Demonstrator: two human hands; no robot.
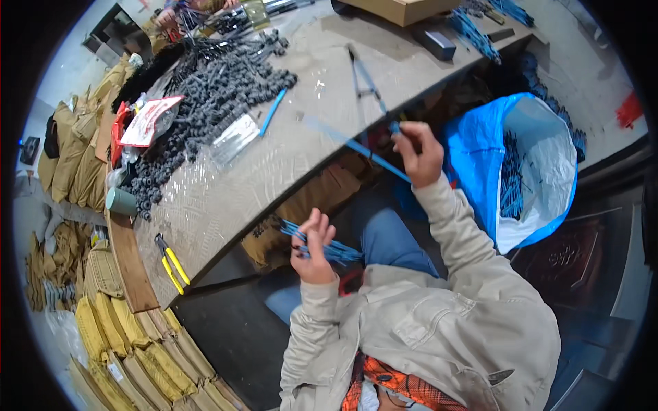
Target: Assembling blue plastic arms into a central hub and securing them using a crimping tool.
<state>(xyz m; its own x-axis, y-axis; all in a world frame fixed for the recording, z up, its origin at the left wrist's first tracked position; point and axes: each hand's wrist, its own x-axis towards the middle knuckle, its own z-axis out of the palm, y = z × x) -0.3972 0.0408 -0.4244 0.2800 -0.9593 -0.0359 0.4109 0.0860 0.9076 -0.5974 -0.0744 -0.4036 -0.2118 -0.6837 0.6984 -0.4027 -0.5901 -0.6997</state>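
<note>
Gripping a bundle of slender blue strips, the left hand sat just past six o'clock in the head view; at two o'clock, the right hand pinched a small blurred blue piece. A glossy blue, white-lined bag stood at three.

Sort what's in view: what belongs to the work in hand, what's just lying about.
Work in hand, apparently:
bundle of thin blue pieces, in the left hand
small blue piece, in the right hand
blue bag, holding similar pieces

Lying about:
yellow-handled pliers
green cup
cardboard box
</note>
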